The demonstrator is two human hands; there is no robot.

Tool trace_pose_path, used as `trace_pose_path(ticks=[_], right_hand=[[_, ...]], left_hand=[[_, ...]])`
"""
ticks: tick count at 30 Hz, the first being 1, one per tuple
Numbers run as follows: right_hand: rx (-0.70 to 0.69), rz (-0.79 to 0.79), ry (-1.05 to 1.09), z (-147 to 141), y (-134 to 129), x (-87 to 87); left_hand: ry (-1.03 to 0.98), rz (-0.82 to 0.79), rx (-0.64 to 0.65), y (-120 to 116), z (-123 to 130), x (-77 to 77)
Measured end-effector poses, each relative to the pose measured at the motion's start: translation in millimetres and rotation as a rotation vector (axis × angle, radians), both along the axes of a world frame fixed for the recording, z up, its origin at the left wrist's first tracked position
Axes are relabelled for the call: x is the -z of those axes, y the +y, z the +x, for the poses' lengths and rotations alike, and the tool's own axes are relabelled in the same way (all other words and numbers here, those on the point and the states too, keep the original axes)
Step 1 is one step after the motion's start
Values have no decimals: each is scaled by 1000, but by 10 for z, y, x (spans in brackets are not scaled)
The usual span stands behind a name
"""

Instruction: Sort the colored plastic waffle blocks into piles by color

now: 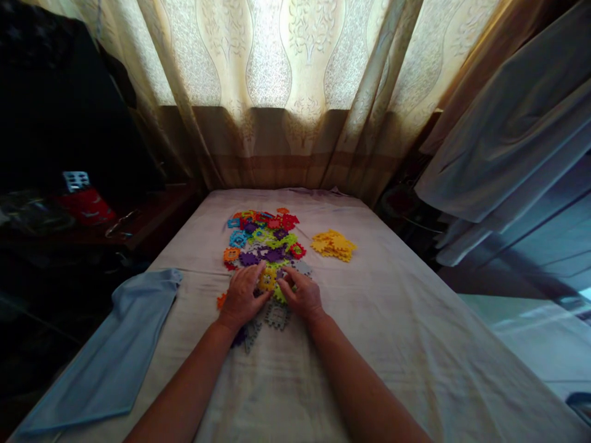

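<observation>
Left hand and right hand are both loosely half-curled, at 9 and 3 o'clock of a yellow piece in the mixed heap, can't tell if either's actually gripping it. From there, the all-yellow pile sits apart at 2 o'clock, a grey piece at 6.

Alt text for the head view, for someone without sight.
A person's left hand and right hand work among a spread of multicoloured toothed pieces, on either side of a yellow piece. A separate yellow heap lies right of them on the pale sheet; a light-blue cloth lies at left.
</observation>
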State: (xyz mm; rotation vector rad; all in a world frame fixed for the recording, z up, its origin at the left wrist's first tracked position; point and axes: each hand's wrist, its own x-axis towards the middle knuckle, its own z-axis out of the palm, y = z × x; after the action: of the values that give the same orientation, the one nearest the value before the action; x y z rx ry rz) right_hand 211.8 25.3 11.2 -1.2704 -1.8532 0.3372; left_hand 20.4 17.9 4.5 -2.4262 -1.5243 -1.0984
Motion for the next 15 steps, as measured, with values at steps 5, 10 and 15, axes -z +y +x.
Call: trace_pose_path(ticks=[5,10,15], right_hand=[[-35,-49,37,-120,-12,13],[51,-76,158,1,87,36],[348,-118,289,439,460,45]], left_hand=[[91,-18,98,2,36,-10],[81,-56,114,14,46,-20],[254,-226,271,8,89,-72]])
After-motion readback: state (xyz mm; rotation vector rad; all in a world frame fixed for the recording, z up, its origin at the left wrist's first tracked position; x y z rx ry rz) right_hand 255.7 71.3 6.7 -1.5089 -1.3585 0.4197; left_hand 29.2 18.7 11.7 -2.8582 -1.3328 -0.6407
